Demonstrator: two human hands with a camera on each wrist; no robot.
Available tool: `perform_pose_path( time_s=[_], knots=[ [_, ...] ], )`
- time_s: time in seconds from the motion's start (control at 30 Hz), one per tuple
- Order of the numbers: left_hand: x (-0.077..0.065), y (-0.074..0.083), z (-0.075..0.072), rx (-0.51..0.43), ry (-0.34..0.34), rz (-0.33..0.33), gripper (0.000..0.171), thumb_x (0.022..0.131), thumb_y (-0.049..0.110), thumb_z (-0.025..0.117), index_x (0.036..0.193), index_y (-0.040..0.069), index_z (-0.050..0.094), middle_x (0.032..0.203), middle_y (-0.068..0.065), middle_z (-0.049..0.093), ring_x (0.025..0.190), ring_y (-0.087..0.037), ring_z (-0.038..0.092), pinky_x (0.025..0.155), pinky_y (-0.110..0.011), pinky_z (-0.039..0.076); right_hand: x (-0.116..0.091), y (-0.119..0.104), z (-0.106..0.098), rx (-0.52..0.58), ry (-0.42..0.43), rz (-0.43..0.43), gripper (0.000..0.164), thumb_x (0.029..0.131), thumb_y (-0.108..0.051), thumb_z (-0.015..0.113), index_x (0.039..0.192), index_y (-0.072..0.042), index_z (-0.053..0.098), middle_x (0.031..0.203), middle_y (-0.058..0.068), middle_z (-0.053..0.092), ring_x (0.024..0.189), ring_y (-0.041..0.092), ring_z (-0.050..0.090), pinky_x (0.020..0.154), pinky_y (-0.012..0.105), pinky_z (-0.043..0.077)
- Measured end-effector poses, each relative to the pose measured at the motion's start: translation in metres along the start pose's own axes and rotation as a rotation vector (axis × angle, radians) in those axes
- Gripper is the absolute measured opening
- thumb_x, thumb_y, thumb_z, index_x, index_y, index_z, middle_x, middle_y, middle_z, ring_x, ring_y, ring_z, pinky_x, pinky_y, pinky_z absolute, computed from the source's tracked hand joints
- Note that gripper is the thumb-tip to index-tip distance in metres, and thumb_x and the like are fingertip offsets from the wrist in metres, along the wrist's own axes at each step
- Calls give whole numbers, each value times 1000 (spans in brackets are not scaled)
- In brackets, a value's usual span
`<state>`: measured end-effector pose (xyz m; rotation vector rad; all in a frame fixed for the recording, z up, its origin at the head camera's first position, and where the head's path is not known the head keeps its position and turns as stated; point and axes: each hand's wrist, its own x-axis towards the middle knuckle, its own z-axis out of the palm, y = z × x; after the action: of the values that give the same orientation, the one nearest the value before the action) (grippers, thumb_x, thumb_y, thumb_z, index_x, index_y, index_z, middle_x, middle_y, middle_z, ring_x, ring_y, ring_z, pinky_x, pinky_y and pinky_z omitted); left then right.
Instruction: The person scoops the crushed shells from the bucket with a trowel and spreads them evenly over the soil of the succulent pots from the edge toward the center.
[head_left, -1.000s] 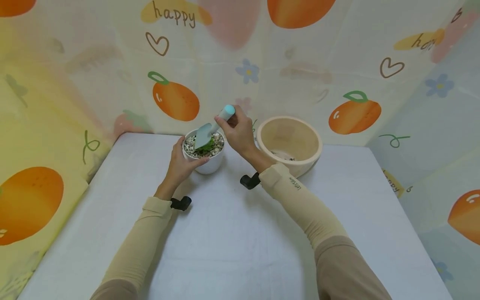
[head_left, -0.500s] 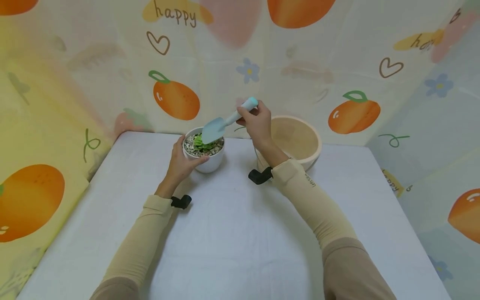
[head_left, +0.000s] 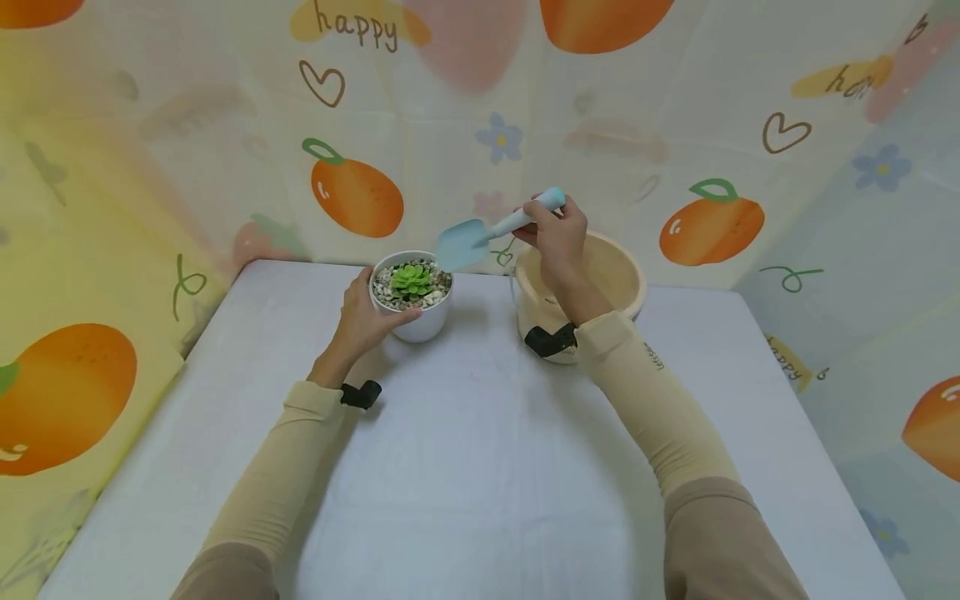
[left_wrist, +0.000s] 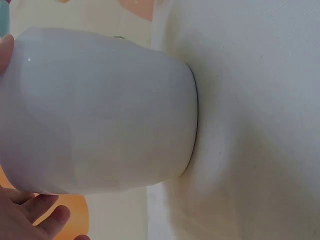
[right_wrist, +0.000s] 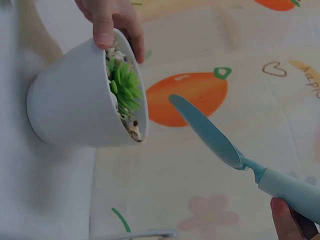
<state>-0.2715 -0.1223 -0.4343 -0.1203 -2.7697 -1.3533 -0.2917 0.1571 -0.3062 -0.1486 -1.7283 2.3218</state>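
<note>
My left hand [head_left: 362, 321] holds a white flower pot [head_left: 420, 327] by its rim, thumb in front and fingers round the far left side. In the pot sits a green succulent [head_left: 412, 282] ringed by small pebbles [right_wrist: 132, 131]. My right hand [head_left: 562, 246] grips the handle of a light blue garden trowel [head_left: 463, 243]. The blade hangs in the air just above and right of the pot's rim, apart from the plant; no soil shows on it. In the left wrist view the pot's wall [left_wrist: 105, 115] fills much of the picture, its base on the table.
Behind my right forearm stands a wide beige planter [head_left: 636, 287], with a few dark bits inside. A clear edge [head_left: 513, 287] shows at its left side; what it belongs to is hidden. White cloth covers the table [head_left: 465, 467], and a fruit-print curtain [head_left: 450, 150] hangs behind.
My right hand has drawn the trowel up and to the right, off the succulent, which now shows whole. My left hand has kept its hold on the pot.
</note>
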Motion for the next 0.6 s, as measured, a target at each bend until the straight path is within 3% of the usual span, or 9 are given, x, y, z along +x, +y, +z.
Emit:
perform_pose_path(
  time_s=[0.17, 0.4, 0.6],
  knots=[
    [3, 1, -4, 24, 13, 36, 109, 71, 50, 83, 151, 7, 23, 148, -20, 36, 138, -40, 30, 107, -66, 29, 3, -7, -7, 40, 19, -3, 6, 88, -2, 60, 93, -6, 60, 79, 7, 70, 65, 18, 70, 71, 32, 60],
    [6, 5, -10, 66, -20, 19, 117, 70, 53, 82, 155, 6, 16, 156, -20, 28, 144, -39, 23, 112, -66, 22, 9, -16, -18, 99, 52, 9, 4, 90, -3, 60, 93, -5, 59, 78, 7, 70, 69, 18, 73, 70, 31, 60],
    [5, 8, -13, 68, 4, 47, 115, 70, 54, 82, 154, 6, 19, 154, -18, 31, 142, -39, 25, 111, -64, 20, 12, -22, -26, 132, 59, 0, 3, 90, -4, 62, 91, -4, 59, 76, 7, 70, 66, 18, 72, 65, 29, 60]
  ],
)
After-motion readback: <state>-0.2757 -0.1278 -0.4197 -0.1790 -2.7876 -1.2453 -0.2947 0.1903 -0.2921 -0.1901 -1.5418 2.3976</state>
